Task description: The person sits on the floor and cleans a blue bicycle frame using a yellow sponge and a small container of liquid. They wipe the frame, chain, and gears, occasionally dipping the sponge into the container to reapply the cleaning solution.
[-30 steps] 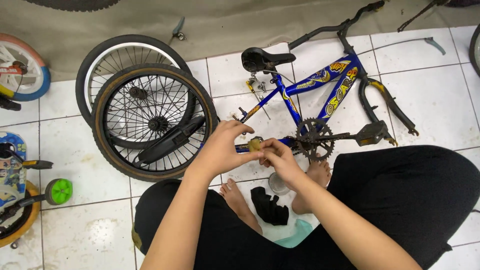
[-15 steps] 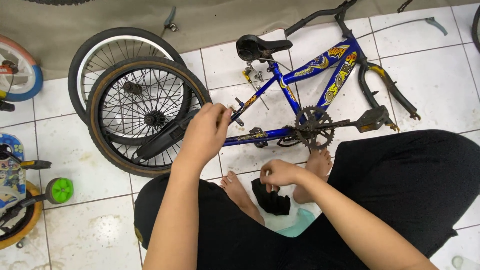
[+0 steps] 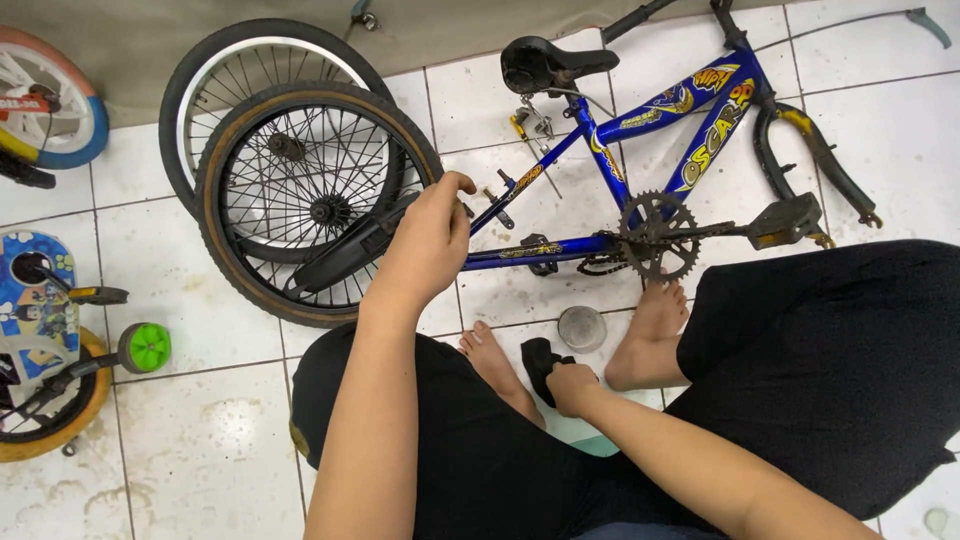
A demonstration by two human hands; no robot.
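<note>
Bicycle frame (image 3: 600, 140), blue, lies stripped on white tiles, both wheels (image 3: 300, 200) already off beside it. Left hand (image 3: 428, 240) pinches the frame's rear end; right hand (image 3: 572, 388) clenches a black rag (image 3: 542, 362) between bare feet. Crank and saddle remain mounted.

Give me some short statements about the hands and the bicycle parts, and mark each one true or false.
1. The left hand is at the rear end of the blue bicycle frame, next to the tan-walled wheel. True.
2. The right hand is up at the black saddle. False: it is low between the bare feet, on a black object.
3. The tan-walled wheel is mounted in the frame. False: it lies on the floor, over another wheel.
4. A small round metal container stands on the tile between the feet. True.
5. The frame stands upright. False: it lies on its side.
</note>
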